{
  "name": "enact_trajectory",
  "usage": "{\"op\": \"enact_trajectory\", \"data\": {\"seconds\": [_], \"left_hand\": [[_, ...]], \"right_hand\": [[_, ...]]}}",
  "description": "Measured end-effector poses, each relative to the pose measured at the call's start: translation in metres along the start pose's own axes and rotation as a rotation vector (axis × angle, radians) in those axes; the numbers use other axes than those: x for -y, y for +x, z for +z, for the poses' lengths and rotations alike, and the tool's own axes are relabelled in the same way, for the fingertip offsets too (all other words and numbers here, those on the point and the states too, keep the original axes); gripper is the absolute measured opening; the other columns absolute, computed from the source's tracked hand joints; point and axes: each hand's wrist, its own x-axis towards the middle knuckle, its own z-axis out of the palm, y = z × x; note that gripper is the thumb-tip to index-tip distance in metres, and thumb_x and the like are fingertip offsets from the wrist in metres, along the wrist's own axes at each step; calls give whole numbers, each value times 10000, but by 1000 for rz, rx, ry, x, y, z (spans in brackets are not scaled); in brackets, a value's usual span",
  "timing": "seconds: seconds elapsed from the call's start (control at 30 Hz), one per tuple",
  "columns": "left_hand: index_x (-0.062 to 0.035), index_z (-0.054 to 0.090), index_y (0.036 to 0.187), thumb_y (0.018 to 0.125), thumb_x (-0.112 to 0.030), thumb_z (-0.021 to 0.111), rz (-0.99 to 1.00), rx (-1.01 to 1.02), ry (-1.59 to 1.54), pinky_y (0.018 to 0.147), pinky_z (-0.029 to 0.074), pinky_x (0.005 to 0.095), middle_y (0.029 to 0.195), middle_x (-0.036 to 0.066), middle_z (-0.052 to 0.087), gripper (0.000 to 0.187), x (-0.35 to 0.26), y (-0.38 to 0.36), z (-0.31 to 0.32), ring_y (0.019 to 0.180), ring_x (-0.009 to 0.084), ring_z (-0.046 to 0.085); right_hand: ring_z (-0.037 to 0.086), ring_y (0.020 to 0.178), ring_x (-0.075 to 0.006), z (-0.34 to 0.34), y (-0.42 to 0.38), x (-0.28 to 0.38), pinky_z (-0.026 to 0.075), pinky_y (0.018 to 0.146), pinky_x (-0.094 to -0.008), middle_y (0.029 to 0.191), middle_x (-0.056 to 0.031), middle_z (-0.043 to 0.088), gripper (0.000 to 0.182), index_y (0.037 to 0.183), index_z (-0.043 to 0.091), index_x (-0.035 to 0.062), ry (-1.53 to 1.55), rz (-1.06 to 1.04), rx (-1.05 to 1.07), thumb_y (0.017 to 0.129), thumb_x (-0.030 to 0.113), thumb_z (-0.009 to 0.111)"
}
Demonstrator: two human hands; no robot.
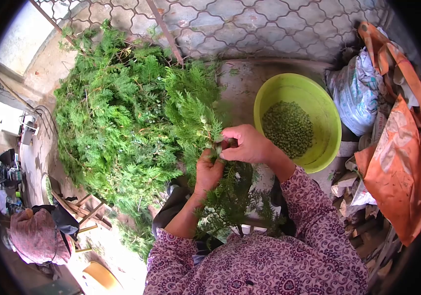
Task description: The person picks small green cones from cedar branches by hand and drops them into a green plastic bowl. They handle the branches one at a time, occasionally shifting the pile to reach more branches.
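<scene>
My left hand point(209, 172) is closed around an evergreen branch point(198, 120) with flat, feathery green sprays, held upright in front of my lap. Just above and to the right, my right hand point(246, 143) pinches with thumb and fingertips at a small pale green cone on that branch. Part of what lies between those fingertips is hidden. More foliage from the branch hangs below my hands over my lap. A yellow-green basin point(329, 115) stands to the right, with a heap of small green cones point(289, 129) on its bottom.
A large pile of cut evergreen branches point(117, 113) covers the floor at left. Wire mesh point(269, 24) runs along the back. At right are a white sack point(350, 91), an orange sack point(400, 172) and split wood point(363, 228). A wooden stool point(85, 209) stands at lower left.
</scene>
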Motion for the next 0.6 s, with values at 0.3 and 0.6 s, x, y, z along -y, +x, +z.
{"op": "enact_trajectory", "data": {"seconds": [0.3, 0.6], "left_hand": [[5, 521, 976, 802, -22, 548, -120, -50, 117, 637, 398, 197, 866, 16, 573, 179, -16, -2, 0, 751, 52, 472], [6, 600, 866, 796, 7, 578, -224, -132, -140, 549, 400, 177, 733, -9, 590, 73, -32, -7, 5, 626, 24, 471]], "right_hand": [[398, 558, -61, 3, 7, -17, 338, 473, -279, 604, 0, 499, 262, 631, 444, 9, 153, 9, -129, 674, 141, 666], [480, 567, -52, -2, 2, 2, 380, 496, -211, 696, 13, 547, 183, 805, 583, 21, 358, 214, -62, 749, 172, 668]]}}
